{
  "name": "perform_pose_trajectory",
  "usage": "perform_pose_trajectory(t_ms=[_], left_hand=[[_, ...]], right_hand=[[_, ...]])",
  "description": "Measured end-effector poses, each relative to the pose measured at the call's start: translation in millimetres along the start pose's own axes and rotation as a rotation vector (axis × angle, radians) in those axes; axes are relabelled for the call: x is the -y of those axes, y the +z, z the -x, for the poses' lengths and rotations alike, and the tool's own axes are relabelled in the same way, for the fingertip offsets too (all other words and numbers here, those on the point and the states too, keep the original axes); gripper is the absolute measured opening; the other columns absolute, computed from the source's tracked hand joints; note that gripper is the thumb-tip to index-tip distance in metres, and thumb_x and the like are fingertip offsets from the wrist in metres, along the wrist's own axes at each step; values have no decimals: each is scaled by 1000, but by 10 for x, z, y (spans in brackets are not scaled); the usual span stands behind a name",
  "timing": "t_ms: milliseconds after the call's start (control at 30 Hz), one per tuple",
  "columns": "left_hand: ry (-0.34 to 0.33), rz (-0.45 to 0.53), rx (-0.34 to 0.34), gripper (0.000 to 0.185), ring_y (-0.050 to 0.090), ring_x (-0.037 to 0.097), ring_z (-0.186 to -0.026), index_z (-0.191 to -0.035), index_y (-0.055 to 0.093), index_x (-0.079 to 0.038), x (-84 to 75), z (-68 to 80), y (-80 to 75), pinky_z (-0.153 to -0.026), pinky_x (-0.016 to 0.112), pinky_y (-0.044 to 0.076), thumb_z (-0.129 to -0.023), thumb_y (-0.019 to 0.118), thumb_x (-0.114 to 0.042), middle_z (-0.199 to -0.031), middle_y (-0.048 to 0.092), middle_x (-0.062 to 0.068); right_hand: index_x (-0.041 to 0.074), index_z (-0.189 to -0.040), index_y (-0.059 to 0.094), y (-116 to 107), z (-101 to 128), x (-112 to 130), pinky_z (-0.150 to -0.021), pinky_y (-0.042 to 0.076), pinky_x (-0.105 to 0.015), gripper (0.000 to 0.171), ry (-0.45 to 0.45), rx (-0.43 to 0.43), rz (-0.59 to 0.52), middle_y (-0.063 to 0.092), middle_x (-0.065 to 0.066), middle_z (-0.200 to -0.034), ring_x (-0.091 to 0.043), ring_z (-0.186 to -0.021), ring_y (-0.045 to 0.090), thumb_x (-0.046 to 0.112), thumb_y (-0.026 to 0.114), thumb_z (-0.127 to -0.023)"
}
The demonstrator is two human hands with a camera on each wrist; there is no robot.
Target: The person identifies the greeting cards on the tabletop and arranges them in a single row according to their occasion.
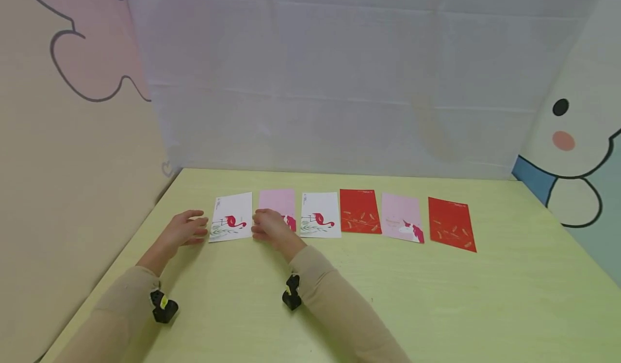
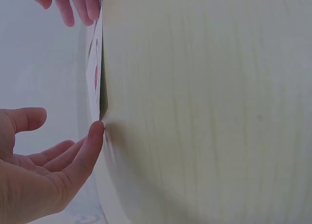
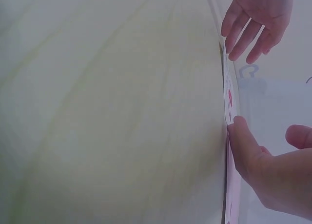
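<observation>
Six cards lie in a row across the far half of my pale green worktop [image 1: 388,298], which is backed by a white sheet [image 1: 330,82], with cartoon-painted walls to left and right. From the left they run: white card [image 1: 232,217] with a flamingo, pink card [image 1: 277,204], another flamingo card [image 1: 320,215], red card [image 1: 359,211], second pink card [image 1: 401,217], second red card [image 1: 451,224].

My left hand [image 1: 185,228] sits just left of the white card, fingers loose and gripping nothing. My right hand [image 1: 269,228] is at that card's right edge, lying over the near part of the pink card, fingers relaxed as well.

The head view cannot settle contact. The left wrist view shows a left fingertip [image 2: 95,131] touching the card's edge [image 2: 96,77]. The right wrist view shows a right fingertip [image 3: 240,129] against the opposite edge [image 3: 229,99], the card slightly raised there.
</observation>
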State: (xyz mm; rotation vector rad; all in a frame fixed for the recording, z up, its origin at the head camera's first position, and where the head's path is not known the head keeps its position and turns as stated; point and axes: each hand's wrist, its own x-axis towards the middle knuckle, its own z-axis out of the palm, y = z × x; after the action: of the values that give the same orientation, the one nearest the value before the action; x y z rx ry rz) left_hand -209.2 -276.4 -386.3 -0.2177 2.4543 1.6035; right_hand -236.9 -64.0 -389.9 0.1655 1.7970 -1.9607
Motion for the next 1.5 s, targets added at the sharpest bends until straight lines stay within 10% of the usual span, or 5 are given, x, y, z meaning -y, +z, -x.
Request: perform_pose_trajectory(t_ms=[333,733,1500], left_hand=[[-13,-1,8,55,46,39,-105,-131,19,15,-69,33,76,-76,34,48,-93,42,-17,-125,31,35],[47,40,-70,44,57,7,-63,-122,32,20,74,-37,51,-63,28,51,-87,48,0,-98,56,23],[39,121,-11,46,57,10,-71,-130,30,11,35,34,47,-69,30,50,-88,47,0,-98,52,15]], right_hand=[[-3,-120,45,28,18,-5,-74,49,-35,34,-4,23,-5,52,-15,-106,-25,-90,55,10,48,-88],[-2,-120,45,41,12,-40,-72,49,-36,34,13,34,-19,52,-16,-106,-25,-90,56,12,49,-89],[-1,-113,55,-32,66,-78,-66,51,-29,31,-76,24,1,59,-7,-92,-19,-80,60,4,58,-83]])
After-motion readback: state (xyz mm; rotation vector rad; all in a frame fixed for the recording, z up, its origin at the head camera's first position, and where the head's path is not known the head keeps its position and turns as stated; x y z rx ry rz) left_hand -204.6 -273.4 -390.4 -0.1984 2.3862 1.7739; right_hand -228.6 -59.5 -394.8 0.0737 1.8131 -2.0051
